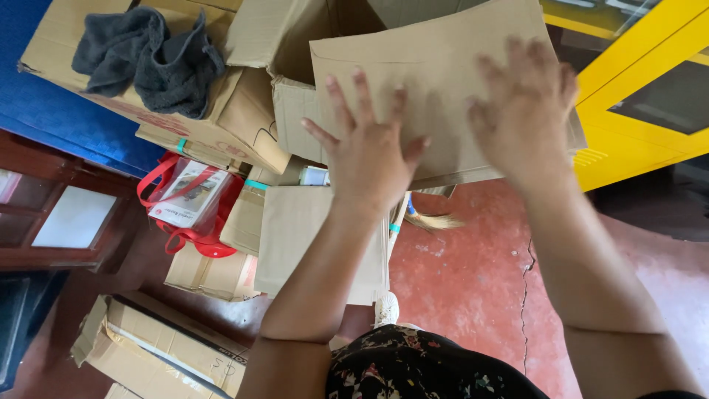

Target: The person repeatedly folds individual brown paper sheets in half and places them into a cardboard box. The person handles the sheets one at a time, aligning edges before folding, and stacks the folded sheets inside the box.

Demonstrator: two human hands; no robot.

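**A:** Entry, head view. What are the hands on?

**B:** I log a cardboard flap (436, 81), plain brown, matte, lightly creased, edges cut straight. It sits at about 12 o'clock, tilted, and belongs to an open cardboard box (277, 44) just behind it at 11 o'clock. Left hand (369, 148) lies palm-down on the flap's lower left part, fingers spread wide, gripping nothing. Right hand (524, 103) presses flat on the flap's right part at 1 o'clock; it is blurred, fingers look spread, nothing clasped.

**A:** Directly around it?

**B:** Below the flap, near centre, hangs a second brown panel (295, 236), flat and facing me. At 10 o'clock a larger carton (236, 118) carries a crumpled dark grey cloth (148, 59) on top. At 9 o'clock a red bag (196, 222) with loop handles holds a white printed package. At 7 o'clock lies a flattened carton (148, 347) with dark edging.

**A:** Surface and room?

**B:** Floor (473, 273) is red, polished-looking, with a dark crack running down at 4 o'clock. A straw-coloured broom tip (432, 220) pokes out just under the flap. Yellow cabinet (642, 96) at 2 o'clock, with dark panes. Blue surface (66, 118) at 10 o'clock edge, dark wooden framing (81, 174) with pale panes below it. My floral-print clothing (421, 366) shows at 6 o'clock.
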